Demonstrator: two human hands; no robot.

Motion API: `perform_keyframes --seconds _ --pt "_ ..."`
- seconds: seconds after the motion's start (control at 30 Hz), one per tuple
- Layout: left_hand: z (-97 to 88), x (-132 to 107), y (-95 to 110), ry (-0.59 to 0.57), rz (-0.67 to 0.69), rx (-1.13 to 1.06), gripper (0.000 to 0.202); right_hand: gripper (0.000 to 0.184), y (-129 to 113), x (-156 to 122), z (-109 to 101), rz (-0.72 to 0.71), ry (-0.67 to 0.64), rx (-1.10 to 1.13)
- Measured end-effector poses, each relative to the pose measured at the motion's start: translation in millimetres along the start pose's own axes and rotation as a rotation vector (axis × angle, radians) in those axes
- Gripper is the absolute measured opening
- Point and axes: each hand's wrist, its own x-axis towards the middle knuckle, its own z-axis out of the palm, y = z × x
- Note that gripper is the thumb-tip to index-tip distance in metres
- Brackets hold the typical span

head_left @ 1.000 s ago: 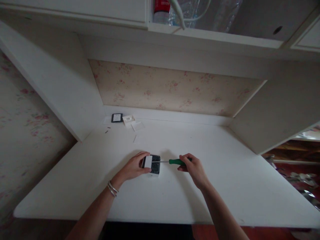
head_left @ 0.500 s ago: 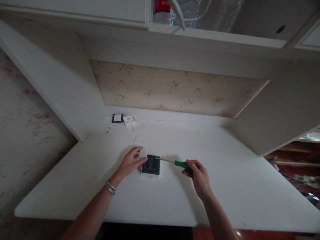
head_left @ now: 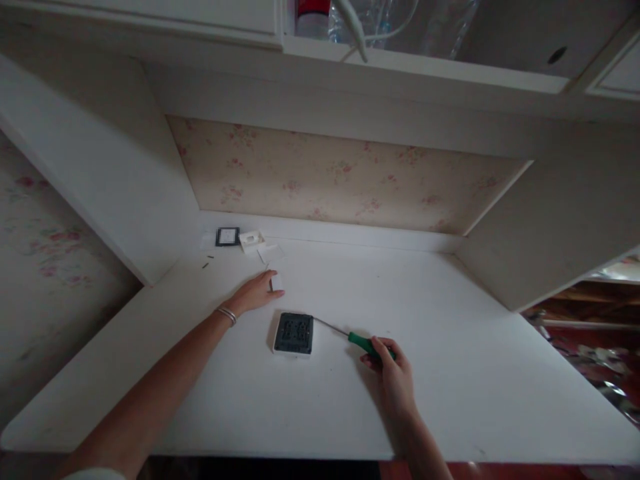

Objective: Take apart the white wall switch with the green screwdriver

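A dark square switch module in a white frame lies flat on the white desk, untouched. My right hand is closed round the green handle of a screwdriver; its metal tip rests near the module's right edge. My left hand reaches out past the module, its fingers pinching a small white cover piece low over the desk top.
At the back left corner lie a second dark-framed switch, a white switch part, a flat white piece and small dark screws. Side panels wall the desk left and right. A shelf with a red-labelled bottle hangs overhead.
My left hand lifted the white cover off the module and carried it away towards the back left. My right hand drew the screwdriver back to the right, off the module.
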Motion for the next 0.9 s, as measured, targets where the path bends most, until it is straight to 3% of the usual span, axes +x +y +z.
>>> perform_keyframes --seconds 0.23,0.63,0.77,0.9 --pt "-5.1 40.4 -13.7 -0.046 -0.002 0.033 0.069 0.039 3.8 3.7 -1.8 -0.020 -0.002 -0.014" --pt "-4.8 90.8 -30.1 0.015 -0.039 0.072 0.069 0.039 0.0 4.9 2.6 -0.006 -0.002 -0.025" --pt "-6.0 100.4 -26.1 0.031 -0.015 0.097 0.062 0.039 -3.1 4.1 5.6 -0.011 -0.003 -0.017" --pt "-7.3 95.4 -26.7 0.017 -0.007 0.144 0.062 0.038 -1.8 4.6 5.1 -0.018 -0.005 -0.028"
